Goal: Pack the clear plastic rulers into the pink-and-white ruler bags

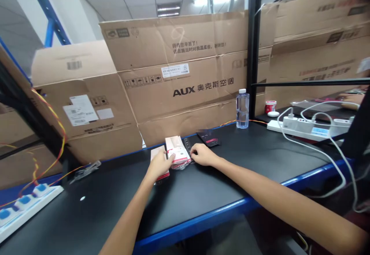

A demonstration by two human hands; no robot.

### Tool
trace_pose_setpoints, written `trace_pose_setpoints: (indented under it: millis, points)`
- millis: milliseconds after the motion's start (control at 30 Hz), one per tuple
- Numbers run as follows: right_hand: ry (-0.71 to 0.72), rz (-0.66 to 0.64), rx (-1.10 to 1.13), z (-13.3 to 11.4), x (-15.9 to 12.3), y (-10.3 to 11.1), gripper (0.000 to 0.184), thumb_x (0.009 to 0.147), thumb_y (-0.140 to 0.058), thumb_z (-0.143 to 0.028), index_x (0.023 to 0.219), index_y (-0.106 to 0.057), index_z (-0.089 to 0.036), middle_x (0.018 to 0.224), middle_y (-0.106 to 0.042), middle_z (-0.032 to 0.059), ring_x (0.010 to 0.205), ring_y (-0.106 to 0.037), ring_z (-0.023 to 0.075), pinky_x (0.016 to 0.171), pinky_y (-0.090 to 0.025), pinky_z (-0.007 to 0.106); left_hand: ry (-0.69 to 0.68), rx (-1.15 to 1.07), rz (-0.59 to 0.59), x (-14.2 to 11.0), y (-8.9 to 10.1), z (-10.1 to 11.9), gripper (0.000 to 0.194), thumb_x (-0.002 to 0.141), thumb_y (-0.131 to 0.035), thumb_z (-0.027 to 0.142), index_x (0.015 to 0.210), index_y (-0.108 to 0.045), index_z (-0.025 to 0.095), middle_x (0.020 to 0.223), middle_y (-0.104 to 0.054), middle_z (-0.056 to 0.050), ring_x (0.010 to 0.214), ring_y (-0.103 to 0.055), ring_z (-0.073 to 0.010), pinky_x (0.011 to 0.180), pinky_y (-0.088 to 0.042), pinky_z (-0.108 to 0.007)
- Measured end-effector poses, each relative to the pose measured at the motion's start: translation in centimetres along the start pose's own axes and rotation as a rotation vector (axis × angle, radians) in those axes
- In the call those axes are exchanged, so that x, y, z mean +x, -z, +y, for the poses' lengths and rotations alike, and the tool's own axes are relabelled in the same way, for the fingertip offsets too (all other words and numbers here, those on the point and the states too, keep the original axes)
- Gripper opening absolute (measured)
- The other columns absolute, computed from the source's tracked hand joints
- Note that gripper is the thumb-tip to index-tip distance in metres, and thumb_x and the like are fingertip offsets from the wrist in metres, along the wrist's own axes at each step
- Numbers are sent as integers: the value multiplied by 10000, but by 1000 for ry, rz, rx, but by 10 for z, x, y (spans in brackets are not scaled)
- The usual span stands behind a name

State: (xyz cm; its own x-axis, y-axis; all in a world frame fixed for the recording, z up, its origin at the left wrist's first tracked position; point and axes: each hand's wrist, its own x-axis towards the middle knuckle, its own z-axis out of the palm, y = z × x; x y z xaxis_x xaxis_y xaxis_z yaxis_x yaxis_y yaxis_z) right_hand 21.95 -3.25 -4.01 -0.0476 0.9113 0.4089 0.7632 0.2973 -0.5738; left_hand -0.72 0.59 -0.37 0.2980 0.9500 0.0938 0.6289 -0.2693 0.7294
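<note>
My left hand (160, 163) is closed over a pale pink packet with a red lower edge (164, 176). Its thumb reaches across to the neighbouring stack of white and pink packets (177, 151), which has clear plastic at its lower end. Just right of that stack, my right hand (204, 154) is curled with its fingertips pressed together; whatever they hold is hidden. A dark strip with small markings (187, 144) lies between the stack and my right hand. Behind this hand rests a phone with a lit dark screen (209, 138).
Tall cardboard sheets (185, 112) line the back of the black table (196, 193). A water bottle (242, 109) stands by the black post. White power strips (306, 129) with cables lie right, another (29, 208) left. A crumpled plastic bag (85, 172) lies at left; someone's hand (351, 97) shows far right.
</note>
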Motion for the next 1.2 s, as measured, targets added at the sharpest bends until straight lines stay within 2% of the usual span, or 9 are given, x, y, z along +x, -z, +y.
trace_pose_setpoints:
  millis: [100,200,300,400,567,667,800,1033,1200]
  points:
    - [-58,-1,-74,-1,0,2,87,737,-620,-176,713,-703,-162,867,-733,95,845,-661,208,731,-432,254,4,236,75,3,5,-3,497,782,-620,605,1012,-654,166,1103,-707,-210,1098,-633,-393,805,-459,-376]
    - [-130,4,-142,-3,-1,4,95,739,-635,-219,671,-670,-162,805,-714,96,782,-656,207,663,-408,257,29,388,83,5,11,-6,467,795,-569,632,952,-689,209,1080,-730,-168,1098,-638,-389,850,-453,-394]
    - [-169,16,-187,-4,-2,7,117,734,-659,-260,797,-684,-164,913,-719,100,822,-658,206,659,-403,252,68,498,106,7,20,-12,478,793,-564,598,1074,-672,227,1160,-711,-158,1113,-634,-387,859,-459,-406]
    - [-201,10,-223,-7,-1,12,223,717,-681,-277,908,-688,-164,967,-719,108,858,-666,215,666,-410,252,105,582,116,8,28,-20,593,777,-552,618,1180,-640,191,1291,-637,-209,1164,-597,-430,877,-460,-457]
    - [-262,-19,-285,-14,-2,23,362,662,-739,-311,979,-703,-140,986,-721,146,880,-688,255,660,-433,265,142,659,116,10,35,-28,674,759,-540,646,1208,-632,151,1283,-622,-261,1150,-584,-479,861,-467,-521]
    - [-281,-39,-329,-19,-3,29,397,623,-772,-331,962,-718,-131,975,-725,172,877,-696,291,646,-451,284,140,677,110,10,35,-28,688,764,-516,676,1188,-640,148,1255,-640,-261,1141,-592,-474,858,-472,-518]
    - [-273,-59,-384,-25,-4,31,288,624,-750,-273,867,-743,-118,928,-727,202,861,-703,321,651,-472,308,114,689,99,10,31,-25,681,747,-496,743,1036,-693,159,1259,-643,-249,1170,-586,-455,866,-474,-479]
    - [-253,-37,-421,-26,-3,32,208,756,-651,-217,909,-747,-114,973,-723,211,952,-693,339,747,-494,350,44,641,90,12,27,-20,224,745,-593,410,823,-669,214,1038,-732,-141,973,-670,-335,742,-458,-347]
    - [-277,-64,-411,-17,-1,33,198,928,-606,-293,989,-698,-128,1031,-700,128,976,-672,242,846,-531,383,-14,545,86,13,29,-19,162,774,-574,363,784,-645,218,932,-746,-87,884,-676,-274,692,-426,-288]
